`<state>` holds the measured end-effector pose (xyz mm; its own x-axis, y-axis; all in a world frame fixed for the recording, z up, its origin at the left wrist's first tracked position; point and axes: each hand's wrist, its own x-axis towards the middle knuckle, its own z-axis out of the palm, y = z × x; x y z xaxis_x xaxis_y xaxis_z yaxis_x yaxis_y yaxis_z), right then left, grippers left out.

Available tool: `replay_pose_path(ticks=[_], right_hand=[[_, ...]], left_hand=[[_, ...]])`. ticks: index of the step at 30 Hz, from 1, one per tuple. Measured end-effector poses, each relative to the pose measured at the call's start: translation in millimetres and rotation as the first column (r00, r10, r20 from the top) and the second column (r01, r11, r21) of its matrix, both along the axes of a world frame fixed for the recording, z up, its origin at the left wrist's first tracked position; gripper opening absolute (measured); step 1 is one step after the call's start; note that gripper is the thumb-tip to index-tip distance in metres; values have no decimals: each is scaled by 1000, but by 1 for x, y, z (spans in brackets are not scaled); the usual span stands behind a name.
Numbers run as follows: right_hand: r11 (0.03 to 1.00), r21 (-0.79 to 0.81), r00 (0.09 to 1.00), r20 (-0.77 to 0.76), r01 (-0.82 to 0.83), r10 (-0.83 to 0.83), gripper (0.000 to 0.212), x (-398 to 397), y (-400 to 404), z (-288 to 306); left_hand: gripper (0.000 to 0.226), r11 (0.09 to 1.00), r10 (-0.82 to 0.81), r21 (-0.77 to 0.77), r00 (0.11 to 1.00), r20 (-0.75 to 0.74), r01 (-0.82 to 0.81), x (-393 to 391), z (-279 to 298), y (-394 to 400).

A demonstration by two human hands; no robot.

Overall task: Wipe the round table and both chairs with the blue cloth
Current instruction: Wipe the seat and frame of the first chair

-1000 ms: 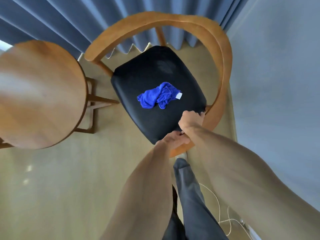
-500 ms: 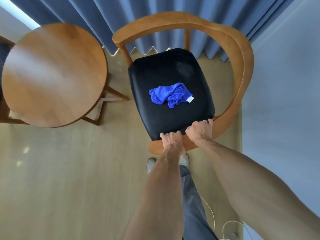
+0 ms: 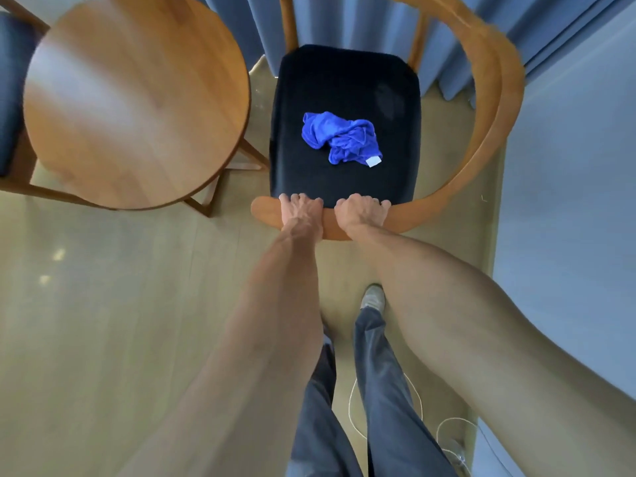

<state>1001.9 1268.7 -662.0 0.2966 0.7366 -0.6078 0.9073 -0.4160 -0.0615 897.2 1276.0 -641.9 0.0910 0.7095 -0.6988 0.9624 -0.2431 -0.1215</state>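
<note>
Under my feet the floor is pale wood-look boards, with two soft patches of reflected light on it off to my left. Blue-grey curtains hang in deep folds across the far side, their hem reaching down to the floor. On my right a plain, pale grey-blue wall runs along the floor's edge. A thin white cord loops over the boards close to that wall, near my legs. The light is even and soft.

Blue pleated curtains along the far wall, pale wood floor, thin white cord looping beside grey-trousered legs — one pale shoe showing
</note>
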Motion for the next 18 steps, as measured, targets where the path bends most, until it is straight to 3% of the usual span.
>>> replay_pose_path(ticks=[7, 10, 14, 16, 18], right_hand=[[996, 83, 999, 25, 23, -25, 44, -18, 5, 0], [987, 155, 998, 56, 32, -41, 49, -15, 0, -4], [983, 179, 993, 101, 47, -66, 42, -3, -2, -3], [980, 174, 989, 97, 97, -115, 28, 4, 4, -2], [980, 142, 986, 70, 142, -153, 20, 10, 16, 0]], left_hand=[[61, 996, -67, -59, 997, 34, 69, -25, 2, 17], [60, 985, -65, -160, 997, 35, 70, -27, 7, 25], [46, 911, 175, -402, 970, 169, -94, -29, 20, 53], [41, 913, 305, -353, 918, 253, -206, -31, 23, 71], [36, 952, 294, -181, 904, 309, -248, -38, 21, 86]])
